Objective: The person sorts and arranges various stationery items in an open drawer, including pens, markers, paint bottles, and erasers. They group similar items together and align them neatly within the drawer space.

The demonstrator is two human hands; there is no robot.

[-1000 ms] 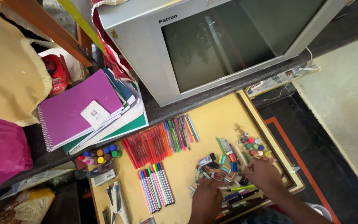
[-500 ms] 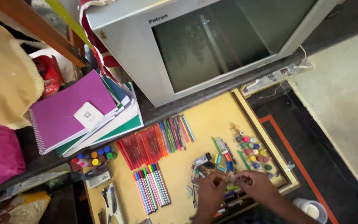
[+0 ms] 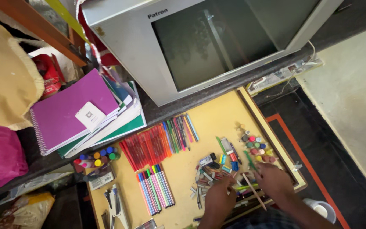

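From the head camera, a yellow tray [image 3: 217, 118] is seen lying below a grey television set [image 3: 200, 42] and filled with sorted stationery. The left hand [image 3: 217, 198] is laid palm down on a heap of small crayon stubs and markers [image 3: 210, 171] near the tray's lower middle; its fingers are bent over the pieces, and whether any piece is pinched cannot be told. The right hand [image 3: 276, 182] is spread just beside it, close to the tray's right rim. A thin wooden stick [image 3: 254, 197] lies slanted between the two hands, touching or just under the right hand; whether it is gripped cannot be told. A green marker [image 3: 250, 161] pokes out just above the right hand.

Further up the tray, a row of red pens [image 3: 147, 146] and a mixed row of coloured pens [image 3: 181, 129] are set side by side, with a second bundle of pens [image 3: 155, 188] below them. Round paint pots [image 3: 257, 146] are clustered at the right rim. A purple notebook [image 3: 70, 110] rests on a stack outside the tray, at the left.

The sorting in hand would be judged best done by lifting single pieces from the heap, so that the neat rows nearby are not brushed out of line.
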